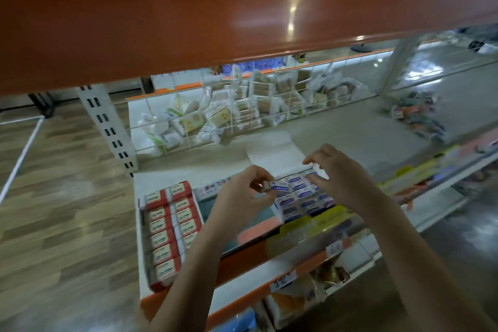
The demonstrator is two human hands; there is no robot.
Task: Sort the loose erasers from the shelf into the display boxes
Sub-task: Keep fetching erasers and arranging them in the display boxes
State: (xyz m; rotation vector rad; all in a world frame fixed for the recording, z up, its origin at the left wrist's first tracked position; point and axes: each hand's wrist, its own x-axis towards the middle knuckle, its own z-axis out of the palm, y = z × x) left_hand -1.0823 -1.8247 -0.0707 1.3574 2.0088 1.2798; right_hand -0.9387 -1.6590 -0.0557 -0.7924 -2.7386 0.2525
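Observation:
My left hand (244, 191) pinches a white eraser with a blue sleeve (276, 186) and holds it just left of the blue display box (289, 217). That box is packed with several blue-sleeved erasers. My right hand (339, 178) hovers over the box's far right corner with curled fingers, their tips touching the erasers or the box flap; what they hold is unclear. A red display box (145, 245) full of red-sleeved erasers stands on the shelf to the left.
An orange shelf edge (242, 21) overhangs the whole scene. A wire divider with bagged goods (215, 116) runs along the back. More packets (417, 116) lie at the back right. Price tags (310, 232) line the front edge, above lower shelves.

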